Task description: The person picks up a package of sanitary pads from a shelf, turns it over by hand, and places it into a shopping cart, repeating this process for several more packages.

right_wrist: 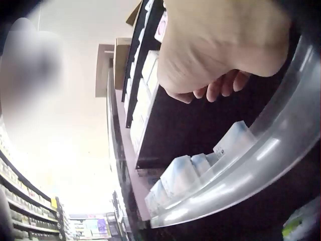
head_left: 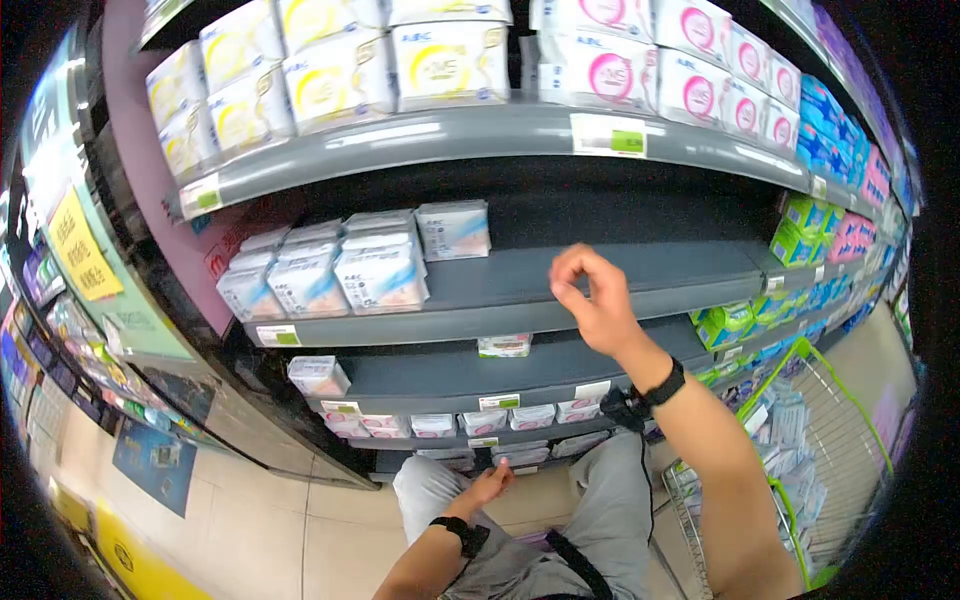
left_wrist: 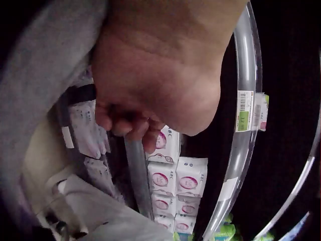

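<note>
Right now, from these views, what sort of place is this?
Most likely a supermarket or similar shop: matching packs sit in rows on long shelves, price tags line the shelf edges, and a shopping cart stands on the right.

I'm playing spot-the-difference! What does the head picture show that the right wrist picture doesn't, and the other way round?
Only the head view shows the left hand and the blue rectangle on the floor. Only the right wrist view shows the brown box and the pale ceiling. Both show the right hand, holding nothing, and white-and-blue packs on a shelf.
</note>
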`<state>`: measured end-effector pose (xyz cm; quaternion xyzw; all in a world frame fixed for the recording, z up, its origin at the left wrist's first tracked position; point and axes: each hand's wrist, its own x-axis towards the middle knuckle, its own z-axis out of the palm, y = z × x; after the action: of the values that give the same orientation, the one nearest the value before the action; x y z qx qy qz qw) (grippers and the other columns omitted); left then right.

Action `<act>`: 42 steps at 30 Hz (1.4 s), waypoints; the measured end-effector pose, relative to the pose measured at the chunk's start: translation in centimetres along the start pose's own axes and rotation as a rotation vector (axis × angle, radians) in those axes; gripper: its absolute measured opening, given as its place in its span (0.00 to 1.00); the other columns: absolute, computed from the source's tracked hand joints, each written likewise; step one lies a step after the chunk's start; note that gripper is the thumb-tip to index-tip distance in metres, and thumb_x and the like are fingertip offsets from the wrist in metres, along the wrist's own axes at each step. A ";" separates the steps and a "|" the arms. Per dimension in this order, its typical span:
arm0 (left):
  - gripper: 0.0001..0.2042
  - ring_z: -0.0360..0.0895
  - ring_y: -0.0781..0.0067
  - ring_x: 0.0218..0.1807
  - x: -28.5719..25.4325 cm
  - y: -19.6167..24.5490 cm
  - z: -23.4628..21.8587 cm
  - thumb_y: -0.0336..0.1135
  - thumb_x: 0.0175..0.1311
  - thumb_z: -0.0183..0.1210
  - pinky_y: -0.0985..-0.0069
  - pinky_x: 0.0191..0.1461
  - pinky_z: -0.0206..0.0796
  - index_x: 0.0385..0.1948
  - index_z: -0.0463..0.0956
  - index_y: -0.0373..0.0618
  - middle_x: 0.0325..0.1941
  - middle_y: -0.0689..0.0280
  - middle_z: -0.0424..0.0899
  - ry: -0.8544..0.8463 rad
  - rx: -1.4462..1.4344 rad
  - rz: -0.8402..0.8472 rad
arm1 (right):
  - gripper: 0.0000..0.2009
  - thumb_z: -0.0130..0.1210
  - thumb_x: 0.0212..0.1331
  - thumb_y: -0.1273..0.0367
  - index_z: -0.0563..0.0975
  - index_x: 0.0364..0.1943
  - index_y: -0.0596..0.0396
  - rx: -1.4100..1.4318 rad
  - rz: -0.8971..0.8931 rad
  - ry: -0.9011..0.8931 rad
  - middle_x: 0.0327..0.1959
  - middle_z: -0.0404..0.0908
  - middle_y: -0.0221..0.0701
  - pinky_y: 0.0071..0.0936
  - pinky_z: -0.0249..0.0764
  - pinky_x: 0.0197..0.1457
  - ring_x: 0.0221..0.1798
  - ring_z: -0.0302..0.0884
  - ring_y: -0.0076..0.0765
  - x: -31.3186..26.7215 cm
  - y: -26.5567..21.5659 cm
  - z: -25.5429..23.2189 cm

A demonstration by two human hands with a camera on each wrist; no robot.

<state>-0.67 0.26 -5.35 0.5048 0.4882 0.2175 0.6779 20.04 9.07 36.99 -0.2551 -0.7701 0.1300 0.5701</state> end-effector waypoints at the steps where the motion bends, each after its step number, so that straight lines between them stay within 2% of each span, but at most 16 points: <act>1: 0.34 0.64 0.76 0.23 0.3 -0.5 -0.2 0.71 0.67 0.32 0.75 0.27 0.58 0.26 0.74 0.47 0.19 0.71 0.68 -0.008 0.017 0.000 | 0.07 0.59 0.54 0.72 0.72 0.33 0.58 -0.080 -0.006 -0.008 0.38 0.74 0.34 0.29 0.67 0.47 0.43 0.71 0.35 1.4 0.2 0.8; 6: 0.36 0.60 0.73 0.18 0.6 -0.2 -0.4 0.74 0.63 0.32 0.73 0.23 0.55 0.18 0.68 0.48 0.15 0.68 0.65 -0.001 0.085 -0.005 | 0.18 0.64 0.49 0.68 0.75 0.46 0.55 -0.480 -0.066 -0.028 0.65 0.65 0.44 0.39 0.64 0.65 0.66 0.62 0.52 6.7 2.3 3.8; 9: 0.36 0.61 0.73 0.19 1.5 -0.7 -0.5 0.75 0.63 0.32 0.74 0.26 0.56 0.17 0.67 0.48 0.15 0.68 0.66 -0.040 0.052 -0.056 | 0.23 0.65 0.47 0.64 0.74 0.50 0.53 -0.632 -0.016 -0.122 0.69 0.58 0.47 0.44 0.58 0.71 0.71 0.55 0.58 8.7 3.5 5.1; 13: 0.36 0.60 0.73 0.21 0.4 1.1 -0.4 0.75 0.63 0.32 0.73 0.28 0.55 0.17 0.67 0.49 0.15 0.68 0.64 0.016 0.111 -0.093 | 0.24 0.64 0.46 0.61 0.72 0.49 0.53 -0.775 0.089 -0.196 0.65 0.62 0.54 0.46 0.58 0.70 0.69 0.57 0.61 9.7 4.9 6.2; 14: 0.36 0.59 0.73 0.21 0.5 0.6 -0.5 0.75 0.63 0.32 0.73 0.28 0.55 0.18 0.67 0.49 0.15 0.68 0.64 -0.014 0.098 -0.076 | 0.24 0.64 0.47 0.62 0.71 0.47 0.57 -0.784 -0.050 -0.154 0.60 0.67 0.53 0.46 0.64 0.66 0.64 0.63 0.60 9.7 4.9 6.3; 17: 0.36 0.58 0.74 0.21 0.2 1.3 -0.4 0.75 0.62 0.31 0.72 0.28 0.54 0.18 0.68 0.49 0.15 0.69 0.63 -0.020 0.116 -0.065 | 0.23 0.63 0.49 0.64 0.69 0.46 0.58 -0.795 0.106 -0.338 0.54 0.71 0.49 0.45 0.69 0.60 0.58 0.69 0.58 10.1 2.7 6.8; 18: 0.36 0.58 0.74 0.20 0.0 1.5 -0.3 0.75 0.63 0.31 0.72 0.28 0.53 0.19 0.69 0.49 0.15 0.69 0.62 -0.009 0.134 -0.072 | 0.16 0.62 0.50 0.71 0.68 0.40 0.58 -0.807 0.021 -0.257 0.43 0.73 0.43 0.45 0.70 0.53 0.49 0.73 0.55 9.7 2.7 7.3; 21: 0.36 0.59 0.75 0.22 0.1 1.5 -0.2 0.74 0.64 0.30 0.73 0.29 0.55 0.19 0.69 0.49 0.16 0.70 0.63 -0.001 0.118 -0.139 | 0.16 0.61 0.51 0.73 0.69 0.42 0.58 -0.719 0.058 -0.186 0.46 0.72 0.44 0.44 0.70 0.52 0.50 0.72 0.57 9.5 1.4 7.0; 24: 0.36 0.60 0.76 0.22 -1.6 2.9 -0.1 0.74 0.64 0.30 0.75 0.28 0.55 0.20 0.70 0.48 0.17 0.70 0.65 0.024 0.117 -0.103 | 0.17 0.59 0.51 0.75 0.70 0.47 0.57 -0.594 -0.141 0.023 0.46 0.70 0.45 0.43 0.70 0.54 0.51 0.71 0.56 7.5 0.2 5.4; 27: 0.36 0.61 0.75 0.23 -1.3 2.5 -0.5 0.74 0.64 0.31 0.75 0.27 0.56 0.23 0.70 0.47 0.19 0.70 0.67 0.021 0.241 0.018 | 0.16 0.57 0.53 0.76 0.70 0.47 0.56 -0.563 -0.266 0.193 0.49 0.67 0.45 0.39 0.65 0.58 0.52 0.67 0.52 3.6 -2.8 3.0; 30: 0.36 0.63 0.74 0.25 -1.7 2.9 -0.7 0.74 0.64 0.31 0.74 0.29 0.58 0.24 0.70 0.46 0.21 0.69 0.68 -0.026 0.167 -0.079 | 0.18 0.53 0.59 0.72 0.65 0.53 0.57 -0.307 -0.169 0.320 0.55 0.63 0.46 0.38 0.62 0.60 0.57 0.62 0.43 -4.4 -4.6 0.9; 33: 0.35 0.64 0.74 0.27 -1.9 3.3 -0.6 0.73 0.65 0.32 0.73 0.32 0.59 0.24 0.70 0.46 0.23 0.68 0.69 -0.063 0.167 -0.114 | 0.14 0.51 0.61 0.65 0.67 0.47 0.56 -0.224 0.049 0.362 0.50 0.68 0.46 0.37 0.62 0.56 0.51 0.65 0.41 -13.8 -5.5 1.0; 34: 0.34 0.63 0.75 0.27 -0.8 1.6 -0.7 0.72 0.66 0.33 0.75 0.32 0.58 0.25 0.70 0.46 0.22 0.71 0.69 -0.103 0.109 -0.108 | 0.15 0.51 0.64 0.61 0.68 0.48 0.56 -0.208 0.215 0.233 0.51 0.68 0.41 0.37 0.61 0.60 0.55 0.65 0.39 -17.3 -5.0 1.2; 37: 0.32 0.68 0.76 0.33 -0.9 0.6 0.3 0.70 0.67 0.35 0.76 0.39 0.61 0.35 0.74 0.46 0.28 0.71 0.74 -0.094 -0.047 0.013 | 0.11 0.56 0.60 0.70 0.75 0.45 0.58 0.057 0.584 0.174 0.44 0.73 0.39 0.32 0.65 0.56 0.49 0.70 0.39 -26.7 -1.1 5.0; 41: 0.36 0.71 0.70 0.55 -1.8 1.4 0.6 0.66 0.68 0.41 0.74 0.58 0.63 0.63 0.61 0.42 0.53 0.63 0.76 -0.179 -0.173 0.227 | 0.12 0.55 0.62 0.67 0.76 0.47 0.57 0.056 0.856 0.106 0.46 0.77 0.39 0.34 0.67 0.56 0.51 0.73 0.42 -35.4 4.1 8.4; 42: 0.35 0.72 0.69 0.55 -0.4 -0.1 0.5 0.59 0.66 0.53 0.74 0.58 0.64 0.63 0.58 0.37 0.55 0.60 0.74 -0.230 -0.283 0.242 | 0.13 0.55 0.63 0.66 0.76 0.48 0.57 0.052 0.889 0.090 0.47 0.78 0.39 0.35 0.68 0.57 0.52 0.74 0.43 -36.4 4.8 9.2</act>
<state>-0.43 -0.35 -5.27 0.4809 0.3081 0.3048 0.7622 20.53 -5.79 2.14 -0.5522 -0.5568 0.3704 0.4979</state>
